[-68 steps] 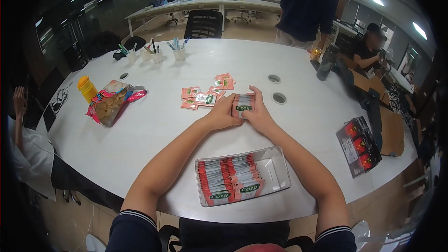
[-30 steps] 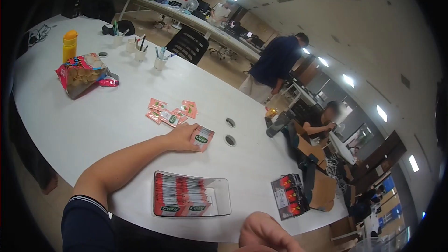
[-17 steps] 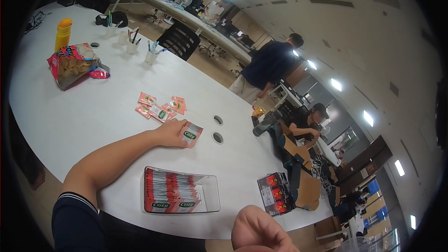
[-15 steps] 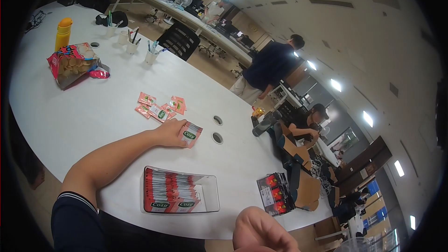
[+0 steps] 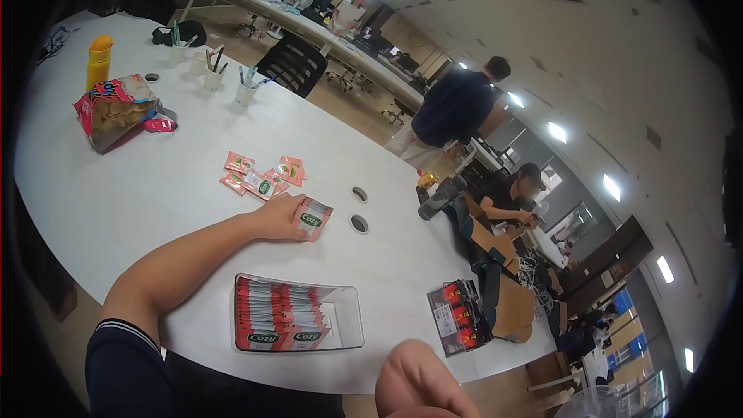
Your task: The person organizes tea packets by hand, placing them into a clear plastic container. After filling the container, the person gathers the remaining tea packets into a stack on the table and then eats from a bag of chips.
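Note:
My left hand (image 5: 280, 217) is closed around a small stack of pink Cozy tea bag sachets (image 5: 313, 219), held upright above the white table. Just beyond it lies a loose group of similar sachets (image 5: 263, 184). Nearer to me stands a clear plastic box (image 5: 348, 317) with rows of packed sachets (image 5: 280, 313) on its left side; bare space shows at its right end. At the bottom edge is my right hand (image 5: 422, 383), cut off by the frame, its fingers hidden. To its upper right sits a clear container of red-and-black packets (image 5: 458, 317).
Along the table's right edge are opened cardboard boxes (image 5: 507, 306), cables (image 5: 532, 267) and a dark bottle (image 5: 441, 200). An opened snack bag (image 5: 120, 116), a yellow bottle (image 5: 98, 64) and cups of pens (image 5: 246, 93) stand at the far left. Other people are beyond the table.
The view has shifted slightly. My left hand keeps its grip on the sachets in about the same place. My right hand has moved a little left at the bottom edge.

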The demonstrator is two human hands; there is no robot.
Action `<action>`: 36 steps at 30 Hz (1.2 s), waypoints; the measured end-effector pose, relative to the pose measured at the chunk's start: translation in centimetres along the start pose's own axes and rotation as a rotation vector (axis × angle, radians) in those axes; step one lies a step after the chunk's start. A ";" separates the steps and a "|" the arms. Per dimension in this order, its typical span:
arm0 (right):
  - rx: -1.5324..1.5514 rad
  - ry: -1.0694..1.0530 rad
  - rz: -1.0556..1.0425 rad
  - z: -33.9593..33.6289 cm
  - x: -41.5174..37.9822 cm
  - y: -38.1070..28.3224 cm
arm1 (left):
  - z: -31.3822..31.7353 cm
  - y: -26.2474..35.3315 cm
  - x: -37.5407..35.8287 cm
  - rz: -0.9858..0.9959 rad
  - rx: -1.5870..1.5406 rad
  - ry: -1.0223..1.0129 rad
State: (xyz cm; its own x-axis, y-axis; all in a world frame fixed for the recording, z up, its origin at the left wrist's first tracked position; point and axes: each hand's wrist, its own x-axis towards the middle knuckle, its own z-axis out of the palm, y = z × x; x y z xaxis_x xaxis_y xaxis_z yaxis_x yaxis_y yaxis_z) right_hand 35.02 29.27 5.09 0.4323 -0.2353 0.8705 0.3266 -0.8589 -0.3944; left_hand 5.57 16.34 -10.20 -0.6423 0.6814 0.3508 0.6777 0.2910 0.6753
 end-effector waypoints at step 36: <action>1.855 -3.323 -1.028 -11.8 -25.3 -7.6 | -0.3 1.1 0.2 -0.031 0.062 0.003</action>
State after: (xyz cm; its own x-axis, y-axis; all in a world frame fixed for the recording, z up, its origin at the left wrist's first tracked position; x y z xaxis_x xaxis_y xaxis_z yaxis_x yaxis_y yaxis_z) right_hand 11.67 36.42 -10.45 -0.9808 0.1227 0.1517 -0.1758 -0.2191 -0.9597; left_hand 6.02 16.60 -9.17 -0.6644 0.6695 0.3320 0.6782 0.3535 0.6443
